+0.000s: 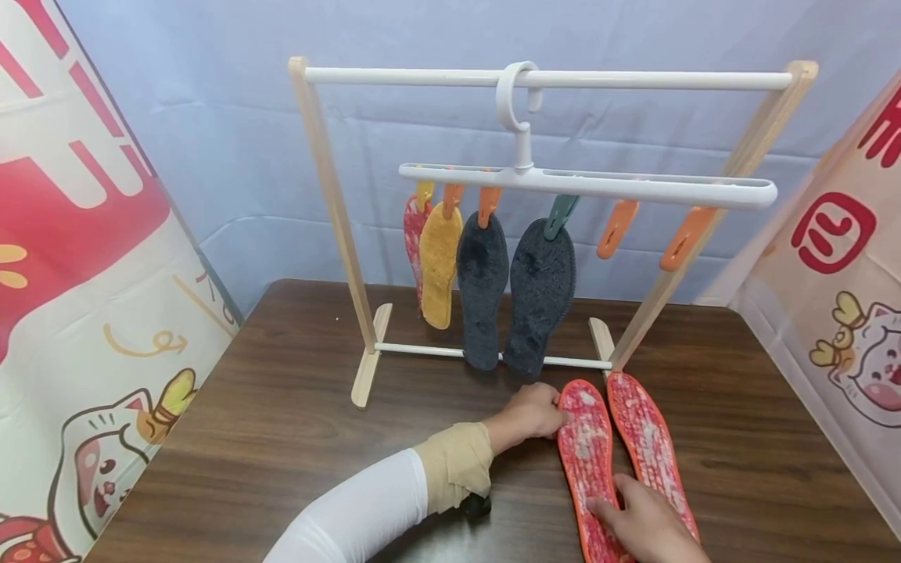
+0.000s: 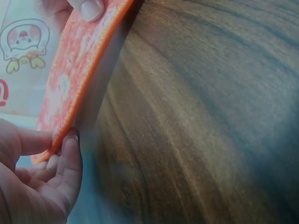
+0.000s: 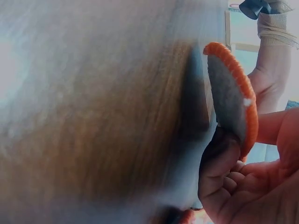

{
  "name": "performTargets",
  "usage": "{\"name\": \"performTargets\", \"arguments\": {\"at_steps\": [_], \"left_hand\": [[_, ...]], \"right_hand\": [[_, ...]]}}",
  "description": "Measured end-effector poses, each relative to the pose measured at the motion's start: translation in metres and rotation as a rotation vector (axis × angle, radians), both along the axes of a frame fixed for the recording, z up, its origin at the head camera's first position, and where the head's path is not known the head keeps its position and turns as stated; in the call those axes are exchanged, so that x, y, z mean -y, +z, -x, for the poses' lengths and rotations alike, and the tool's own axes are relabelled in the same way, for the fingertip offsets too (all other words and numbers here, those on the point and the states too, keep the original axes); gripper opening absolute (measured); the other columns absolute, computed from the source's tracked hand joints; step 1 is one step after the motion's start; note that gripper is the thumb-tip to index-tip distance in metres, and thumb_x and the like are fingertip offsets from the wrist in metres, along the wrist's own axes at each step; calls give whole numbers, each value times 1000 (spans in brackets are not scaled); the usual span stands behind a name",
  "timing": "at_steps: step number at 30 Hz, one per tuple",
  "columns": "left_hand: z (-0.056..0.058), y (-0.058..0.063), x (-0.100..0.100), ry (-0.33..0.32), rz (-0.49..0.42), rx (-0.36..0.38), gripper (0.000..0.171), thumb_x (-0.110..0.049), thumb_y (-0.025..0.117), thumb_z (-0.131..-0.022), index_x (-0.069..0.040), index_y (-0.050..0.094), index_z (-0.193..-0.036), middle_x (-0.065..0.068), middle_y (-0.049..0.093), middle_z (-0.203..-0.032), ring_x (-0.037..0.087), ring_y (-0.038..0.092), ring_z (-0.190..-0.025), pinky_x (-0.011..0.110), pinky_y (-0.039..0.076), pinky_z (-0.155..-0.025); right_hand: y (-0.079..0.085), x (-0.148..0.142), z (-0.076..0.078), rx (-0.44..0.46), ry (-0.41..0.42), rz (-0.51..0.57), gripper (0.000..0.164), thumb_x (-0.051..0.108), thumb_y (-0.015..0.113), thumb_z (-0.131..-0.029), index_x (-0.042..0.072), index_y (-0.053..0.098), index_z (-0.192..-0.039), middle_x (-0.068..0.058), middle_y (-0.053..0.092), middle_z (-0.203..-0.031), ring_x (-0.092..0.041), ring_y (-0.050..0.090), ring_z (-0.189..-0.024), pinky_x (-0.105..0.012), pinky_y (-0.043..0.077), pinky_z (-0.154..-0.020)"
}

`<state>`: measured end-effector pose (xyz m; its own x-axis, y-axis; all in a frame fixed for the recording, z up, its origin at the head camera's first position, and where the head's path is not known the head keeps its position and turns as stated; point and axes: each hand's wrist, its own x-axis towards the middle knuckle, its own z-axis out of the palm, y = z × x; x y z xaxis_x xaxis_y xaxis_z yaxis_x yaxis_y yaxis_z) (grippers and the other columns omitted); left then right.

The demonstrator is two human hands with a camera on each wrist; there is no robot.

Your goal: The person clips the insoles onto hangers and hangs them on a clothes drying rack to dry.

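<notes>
A red and white insole with orange edging (image 1: 584,438) is held between both hands, partly raised off the table. My left hand (image 1: 533,408) pinches its far end between thumb and fingers, plain in the left wrist view. Nearer the camera, my right hand (image 1: 649,522) grips the same insole by its side edge, thumb on the patterned face. The right wrist view shows the insole's grey underside (image 3: 226,93), with fingers (image 3: 217,158) beneath it. A matching red insole (image 1: 647,430) lies to the right, partly hidden by the right hand.
Behind stands a wooden rack (image 1: 331,203) with a white hanger (image 1: 633,186) on its bar. Clips hold a red insole (image 1: 413,234), a yellow insole (image 1: 439,270) and two dark grey insoles (image 1: 482,289). Two orange clips (image 1: 617,228) hang at the right, holding nothing.
</notes>
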<state>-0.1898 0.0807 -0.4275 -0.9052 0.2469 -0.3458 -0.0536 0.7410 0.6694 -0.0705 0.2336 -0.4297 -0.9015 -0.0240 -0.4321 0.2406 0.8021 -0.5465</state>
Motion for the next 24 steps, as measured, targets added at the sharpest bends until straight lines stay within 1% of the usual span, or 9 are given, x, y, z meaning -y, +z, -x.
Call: {"name": "performTargets", "arguments": {"at_steps": [4, 8, 15, 19, 24], "left_hand": [[-1, 2, 1, 18, -60, 17, 15, -26, 74, -94, -15, 70, -85, -4, 63, -63, 8, 61, -55, 22, 46, -57], [-1, 1, 2, 27, -104, 12, 15, -24, 74, -94, -14, 69, -84, -4, 63, -63, 8, 61, -55, 22, 45, -55], [-3, 4, 4, 32, -130, 6, 15, -25, 74, -94, -15, 69, -84, -3, 63, -63, 10, 60, -56, 23, 44, -55], [-3, 9, 5, 19, -145, -6, 13, -25, 73, -95, -16, 70, -86, -3, 63, -65, 10, 60, -57, 24, 44, -54], [-5, 14, 7, 5, -186, -13, 11, -24, 72, -96, -15, 71, -90, -4, 63, -67, 11, 61, -58, 24, 44, -53]], "right_hand": [[1, 0, 0, 6, -15, 5, 26, 31, 68, -97, 7, 60, -93, -3, 48, -71, -19, 45, -65, -33, 36, -61], [0, 0, -1, -10, -13, 8, 25, 30, 68, -97, 6, 59, -95, -3, 48, -71, -19, 46, -64, -33, 37, -60], [3, 1, 0, -5, -29, 21, 22, 24, 67, -97, 5, 60, -103, -3, 51, -74, -18, 48, -66, -33, 39, -61], [3, 1, 0, -24, -14, 17, 25, 26, 68, -97, 4, 59, -104, -3, 51, -75, -18, 47, -67, -34, 39, -61], [6, 1, 0, -52, -2, 5, 27, 28, 69, -96, 4, 58, -105, -2, 52, -77, -19, 48, -69, -35, 41, -62]]}}
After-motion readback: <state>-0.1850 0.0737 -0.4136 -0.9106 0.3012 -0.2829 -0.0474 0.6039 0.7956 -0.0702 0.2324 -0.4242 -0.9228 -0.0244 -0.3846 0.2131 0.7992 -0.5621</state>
